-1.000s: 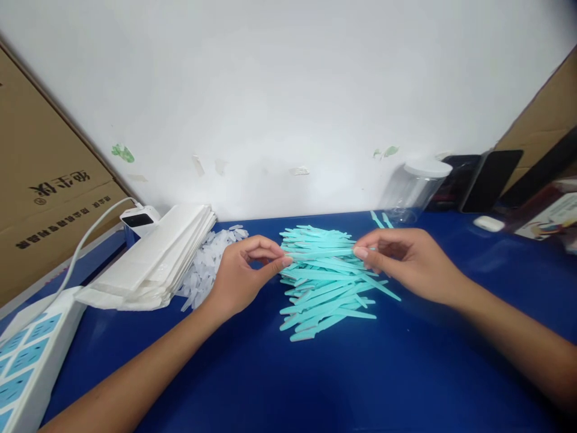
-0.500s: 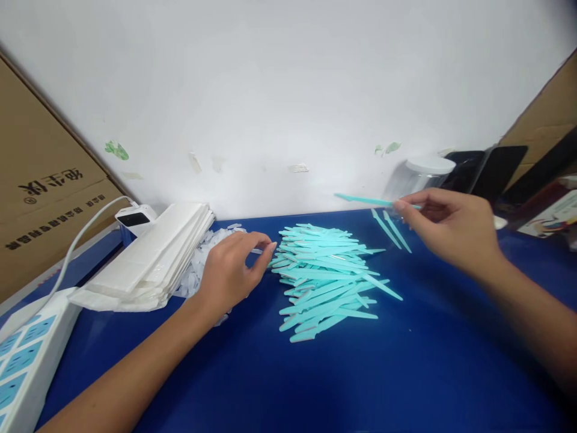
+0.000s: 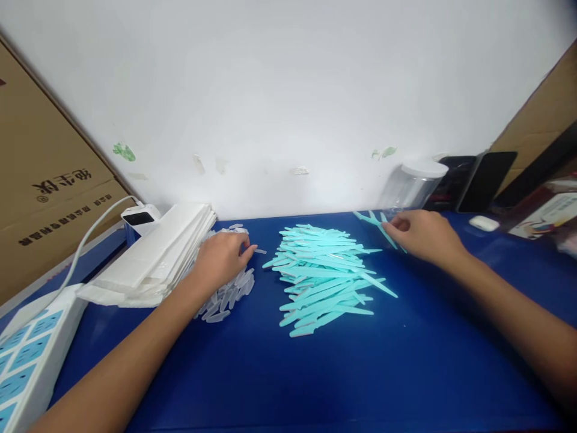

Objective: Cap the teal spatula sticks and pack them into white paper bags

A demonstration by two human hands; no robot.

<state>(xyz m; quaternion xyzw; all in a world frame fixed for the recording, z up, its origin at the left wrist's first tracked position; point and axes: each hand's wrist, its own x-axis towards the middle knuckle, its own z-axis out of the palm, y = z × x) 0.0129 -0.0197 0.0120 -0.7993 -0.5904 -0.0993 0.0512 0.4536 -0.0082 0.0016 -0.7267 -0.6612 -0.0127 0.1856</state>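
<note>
My right hand (image 3: 421, 236) is low over the table at the right, its thumb and fingers closed on the end of a turquoise eyebrow razor (image 3: 364, 217). That razor crosses two others lying there, partly hidden by the fingers. A large heap of the same turquoise razors (image 3: 327, 273) lies mid-table. To its left, my left hand (image 3: 223, 255) hangs over a pile of small translucent blade caps (image 3: 232, 294), thumb and fingertips pinched together. Whatever is between them is too small to make out. One loose cap (image 3: 261, 251) shows just right of those fingertips.
White flat packets (image 3: 148, 255) are stacked at the left, beside a white device (image 3: 140, 218) with a cable. A power strip (image 3: 38, 355) lies nearer. A clear jar (image 3: 412, 186) with a white lid, dark phones (image 3: 485, 180) and a white oval object (image 3: 484, 223) stand along the right back.
My right hand has come down with its razor, bringing it onto the two loose ones. My left hand has drawn back left from the heap's edge to the caps. The view has shifted slightly.
</note>
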